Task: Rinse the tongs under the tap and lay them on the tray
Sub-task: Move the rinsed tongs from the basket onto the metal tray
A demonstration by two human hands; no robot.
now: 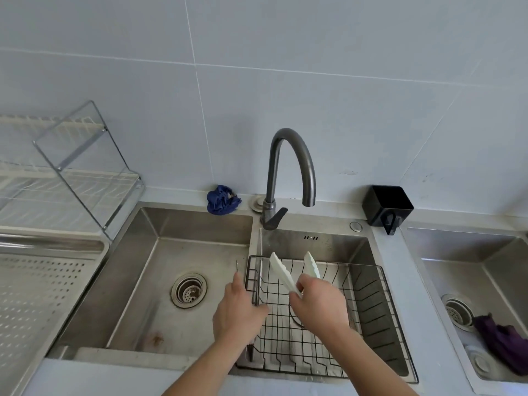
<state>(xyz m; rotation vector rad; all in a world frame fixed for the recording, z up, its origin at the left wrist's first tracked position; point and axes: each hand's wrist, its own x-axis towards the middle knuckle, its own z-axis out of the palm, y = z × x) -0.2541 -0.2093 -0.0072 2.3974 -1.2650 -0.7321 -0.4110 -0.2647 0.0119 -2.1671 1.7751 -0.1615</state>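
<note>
My right hand (320,302) holds white plastic tongs (281,271) by the hinge end, their two scalloped jaws spread and pointing up and away over the black wire basket (371,304) in the middle sink. My left hand (237,307) hovers beside it over the basket's left rim, fingers loosely curled, nothing in it. The dark tap (294,170) arches above the sink's back edge; its spout is above and beyond the tongs and no water runs. A perforated steel tray (37,287) lies at the far left.
The left sink basin (160,281) has an open drain strainer. A blue cloth (223,200) sits on the ledge by the tap, a black holder (387,205) to the right. A dish rack (71,178) stands back left. A third sink (491,281) holds a purple cloth (500,338).
</note>
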